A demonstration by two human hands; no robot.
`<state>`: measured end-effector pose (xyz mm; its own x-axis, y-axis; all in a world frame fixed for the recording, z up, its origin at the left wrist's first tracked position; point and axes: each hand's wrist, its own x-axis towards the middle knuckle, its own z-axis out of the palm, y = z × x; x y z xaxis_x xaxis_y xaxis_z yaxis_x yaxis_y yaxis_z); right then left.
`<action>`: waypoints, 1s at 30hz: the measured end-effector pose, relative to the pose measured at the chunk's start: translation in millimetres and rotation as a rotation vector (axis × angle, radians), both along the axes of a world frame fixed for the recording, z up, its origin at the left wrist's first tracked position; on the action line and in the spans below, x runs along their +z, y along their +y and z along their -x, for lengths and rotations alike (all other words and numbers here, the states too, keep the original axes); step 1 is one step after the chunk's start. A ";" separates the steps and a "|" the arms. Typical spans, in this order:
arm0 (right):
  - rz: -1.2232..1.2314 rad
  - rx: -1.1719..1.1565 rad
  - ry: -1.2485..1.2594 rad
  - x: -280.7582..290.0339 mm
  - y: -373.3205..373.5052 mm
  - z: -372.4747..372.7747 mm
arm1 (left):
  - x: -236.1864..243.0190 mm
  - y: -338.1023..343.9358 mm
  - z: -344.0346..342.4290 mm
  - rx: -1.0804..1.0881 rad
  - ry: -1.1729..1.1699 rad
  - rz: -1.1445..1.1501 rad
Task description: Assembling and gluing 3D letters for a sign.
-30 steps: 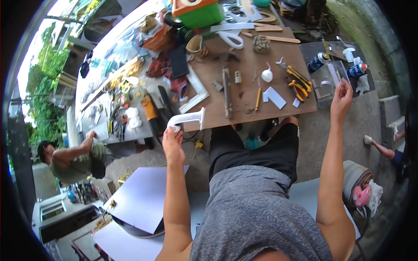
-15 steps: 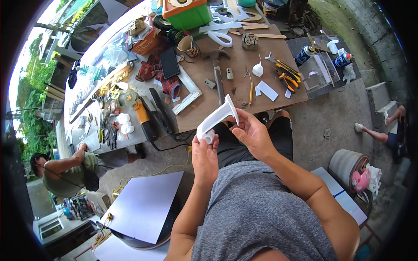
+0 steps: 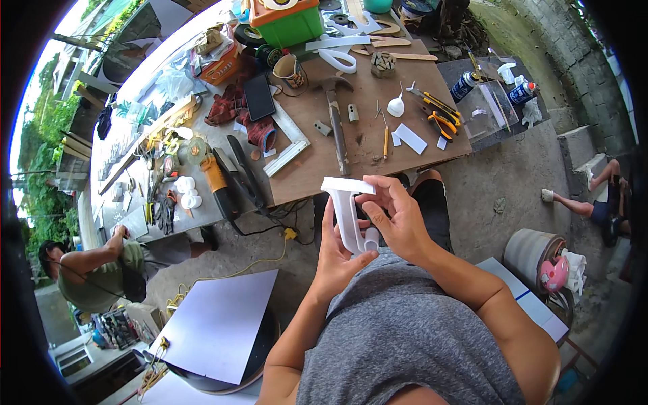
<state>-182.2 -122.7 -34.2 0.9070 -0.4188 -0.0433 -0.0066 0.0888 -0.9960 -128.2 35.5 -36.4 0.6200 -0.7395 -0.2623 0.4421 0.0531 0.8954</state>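
Between my two hands, just off the table's front edge, is a white J-shaped piece [image 3: 345, 217]. It has a flat bar across its far end and a curved, cylinder-like end near my shirt. My left hand [image 3: 337, 268] wraps around its lower left side, with the thumb near the curved end. From the right, the fingers of my right hand [image 3: 402, 219] grip the bar and the stem; some fingertips are hidden behind the piece. Beyond my hands, a claw hammer [image 3: 337, 125] lies on the brown board with its handle toward me.
The brown board [image 3: 314, 179] carries a metal square [image 3: 291, 152], a pencil [image 3: 386, 143], orange-handled pliers [image 3: 444, 125] and a white squeeze bottle [image 3: 396, 106]. An angle grinder [image 3: 216, 177] lies at left. Spray cans [image 3: 466, 86] stand at right. Another person [image 3: 101, 266] is at far left.
The white piece has come closer to my body and turned more upright, with its flat bar now across the far end. Both hands have shifted their hold on it.
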 end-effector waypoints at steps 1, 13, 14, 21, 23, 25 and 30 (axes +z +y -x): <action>0.153 -0.035 0.004 -2.6 -0.8 0.4 | -0.4 -0.1 1.2 -0.016 -0.047 -0.019; -0.218 -0.088 0.021 0.0 -3.9 -1.7 | 30.4 -20.0 -2.8 -0.003 -0.035 -0.083; -0.244 -0.086 0.038 0.4 -5.4 -2.0 | 29.7 -19.9 -2.7 -0.002 -0.032 -0.086; -0.227 -0.034 0.087 9.8 -5.6 -1.2 | 20.6 -19.6 -1.8 -0.057 -0.168 -0.147; -0.264 -0.031 0.090 13.8 -4.1 -0.1 | 19.9 -20.3 -1.4 -0.062 -0.167 -0.147; -0.299 -0.029 0.093 14.9 -3.3 1.0 | 16.2 -19.7 0.2 -0.051 -0.179 -0.147; -0.257 -0.023 0.080 13.9 -2.3 0.0 | 5.6 -15.7 -1.6 -0.073 -0.220 -0.090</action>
